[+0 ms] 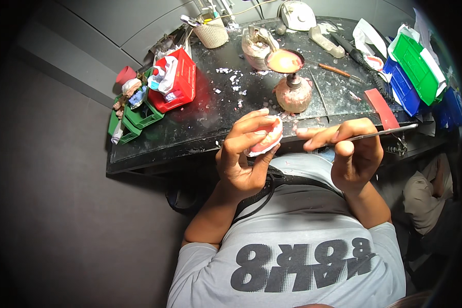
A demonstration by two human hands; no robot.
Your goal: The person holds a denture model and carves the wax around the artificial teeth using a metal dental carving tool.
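Note:
My left hand (238, 161) grips a dental model (268, 141) with pink wax and a white base, held up in front of the table's near edge. The fingers cover part of it. To its right, my right hand (357, 156) holds a thin metal carving tool (398, 130) whose shaft sticks out past the knuckles to the right. Its index finger points toward the model, with a gap between them. Just beyond both hands stands a squat wax-spattered burner bottle (294, 96), and above it is a shallow round pan (285, 61) with orange-pink wax.
Left on the black table (190, 131) are a red bin (185, 82) and green bins (145, 120) with dental models. A red wax sheet (382, 109), a wooden-handled tool (339, 71), a metal rod (320, 95) and blue and green bins (416, 64) lie right. Scraps are scattered about.

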